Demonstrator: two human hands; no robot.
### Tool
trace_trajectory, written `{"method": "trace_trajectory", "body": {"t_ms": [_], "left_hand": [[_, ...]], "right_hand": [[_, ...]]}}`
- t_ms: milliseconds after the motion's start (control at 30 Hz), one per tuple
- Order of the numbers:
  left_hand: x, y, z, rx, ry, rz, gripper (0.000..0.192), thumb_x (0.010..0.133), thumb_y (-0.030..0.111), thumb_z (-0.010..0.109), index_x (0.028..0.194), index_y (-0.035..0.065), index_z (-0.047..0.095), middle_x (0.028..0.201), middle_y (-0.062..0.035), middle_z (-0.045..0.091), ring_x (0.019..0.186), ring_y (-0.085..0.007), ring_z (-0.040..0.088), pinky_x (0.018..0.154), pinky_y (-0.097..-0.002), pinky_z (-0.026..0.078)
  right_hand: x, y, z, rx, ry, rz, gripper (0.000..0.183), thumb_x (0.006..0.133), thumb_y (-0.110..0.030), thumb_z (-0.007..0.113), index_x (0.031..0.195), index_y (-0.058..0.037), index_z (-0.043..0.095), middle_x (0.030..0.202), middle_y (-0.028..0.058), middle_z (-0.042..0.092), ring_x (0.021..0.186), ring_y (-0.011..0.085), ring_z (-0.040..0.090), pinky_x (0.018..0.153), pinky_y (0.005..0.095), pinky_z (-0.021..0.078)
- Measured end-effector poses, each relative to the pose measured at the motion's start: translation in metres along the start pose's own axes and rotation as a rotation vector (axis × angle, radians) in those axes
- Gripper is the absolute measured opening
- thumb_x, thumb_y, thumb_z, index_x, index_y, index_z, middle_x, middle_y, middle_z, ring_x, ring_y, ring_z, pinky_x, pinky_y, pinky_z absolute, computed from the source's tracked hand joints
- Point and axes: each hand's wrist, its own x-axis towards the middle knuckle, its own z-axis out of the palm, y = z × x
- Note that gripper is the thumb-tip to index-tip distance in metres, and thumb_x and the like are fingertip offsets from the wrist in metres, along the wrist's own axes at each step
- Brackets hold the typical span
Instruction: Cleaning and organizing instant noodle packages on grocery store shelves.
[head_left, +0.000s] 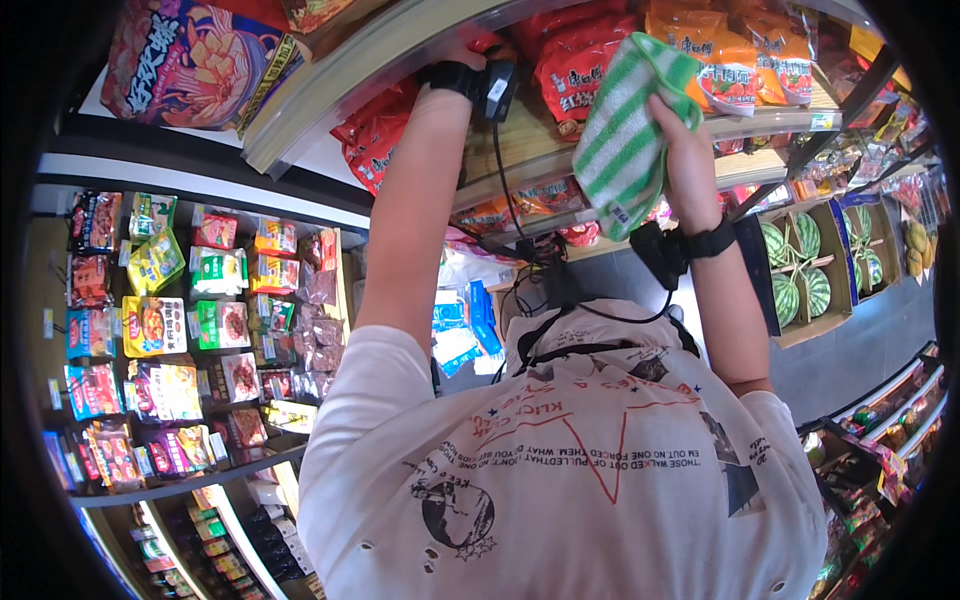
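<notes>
My right hand (686, 165) grips a green-and-white striped cloth (634, 131), thumb over its face, in front of the shelf. My left hand (459, 58) reaches in among red bags of instant noodles; its fingers are blurred and mostly hidden, so I cannot tell whether they grasp a bag. One red noodle bag (574, 79) stands just left of the cloth. Another red noodle bag (367, 142) leans beside my left forearm. Between them a strip of bare wooden shelf board (517, 154) shows. Orange noodle bags (724, 64) stand beyond the cloth.
A cable (501, 180) hangs from the device on my left wrist. Hanging seasoning packets (154, 326) fill a rack at left. A large purple noodle packet (195, 64) sits upper left. Boxed watermelons (806, 236) stand at right, above a grey floor (847, 367).
</notes>
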Motion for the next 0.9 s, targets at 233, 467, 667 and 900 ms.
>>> {"method": "trace_trajectory", "body": {"t_ms": [233, 467, 667, 900], "left_hand": [[0.053, -0.008, -0.006, 0.018, 0.001, -0.033, 0.035, 0.084, 0.028, 0.05, 0.111, 0.0056, 0.053, 0.11, -0.0126, 0.057, 0.103, -0.0284, 0.054, 0.094, -0.0439, 0.04], [0.073, -0.001, -0.016, 0.065, 0.006, -0.052, 0.035, 0.085, 0.027, 0.05, 0.112, 0.0047, 0.051, 0.111, -0.0138, 0.056, 0.104, -0.029, 0.054, 0.095, -0.0437, 0.04], [0.073, 0.005, -0.025, 0.124, 0.012, -0.076, 0.035, 0.085, 0.025, 0.05, 0.113, 0.0039, 0.05, 0.113, -0.0148, 0.055, 0.105, -0.0296, 0.053, 0.096, -0.0436, 0.039], [0.063, 0.009, -0.025, 0.105, 0.014, -0.063, 0.036, 0.086, 0.024, 0.05, 0.115, 0.003, 0.049, 0.114, -0.0159, 0.054, 0.106, -0.0302, 0.052, 0.096, -0.0434, 0.039]], "right_hand": [[0.082, -0.02, -0.027, -0.111, -0.027, 0.233, 0.023, 0.085, -0.014, 0.055, 0.099, 0.0039, 0.056, 0.089, 0.008, 0.063, 0.076, 0.0153, 0.061, 0.071, 0.027, 0.0469], [0.076, -0.019, -0.035, -0.146, -0.057, 0.187, 0.024, 0.084, -0.016, 0.057, 0.098, 0.004, 0.058, 0.087, 0.0081, 0.064, 0.074, 0.0149, 0.062, 0.068, 0.0275, 0.0477], [0.067, -0.019, -0.04, -0.147, -0.046, 0.092, 0.026, 0.083, -0.018, 0.057, 0.099, 0.0027, 0.058, 0.086, 0.0084, 0.064, 0.074, 0.0146, 0.062, 0.068, 0.0275, 0.0477], [0.07, -0.011, -0.047, -0.114, -0.086, 0.124, 0.029, 0.085, -0.015, 0.054, 0.108, 0.0033, 0.055, 0.097, 0.0088, 0.062, 0.084, 0.016, 0.061, 0.076, 0.0283, 0.048]]}}
